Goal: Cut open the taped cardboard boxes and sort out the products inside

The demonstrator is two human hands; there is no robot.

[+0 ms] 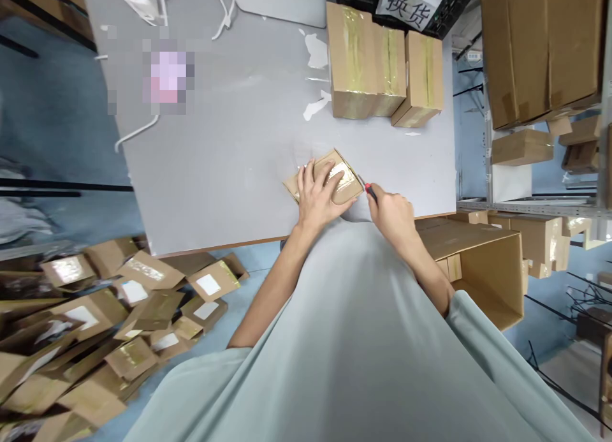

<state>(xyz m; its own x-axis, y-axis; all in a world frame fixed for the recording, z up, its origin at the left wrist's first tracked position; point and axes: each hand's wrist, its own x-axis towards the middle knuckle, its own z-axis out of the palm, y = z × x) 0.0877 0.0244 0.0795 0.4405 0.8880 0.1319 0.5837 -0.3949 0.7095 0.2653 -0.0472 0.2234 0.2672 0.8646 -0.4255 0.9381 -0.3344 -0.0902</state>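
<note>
A small cardboard box [351,190] with shiny clear tape on top lies at an angle near the table's front edge. Spread across its top is my left hand [318,196], fingers apart and pressing on the cardboard. My right hand [393,213] is closed around a utility knife [371,191] with a red and black handle. The knife's thin tip meets the right-hand edge of the box; how deep it goes I cannot tell.
Three taped boxes [351,66] stand at the table's back right, before a black crate [459,8]. A silver laptop [287,2] and white cables [224,21] lie at the back. Opened cartons [143,270] pile on the floor left; a large open carton [497,270] stands right.
</note>
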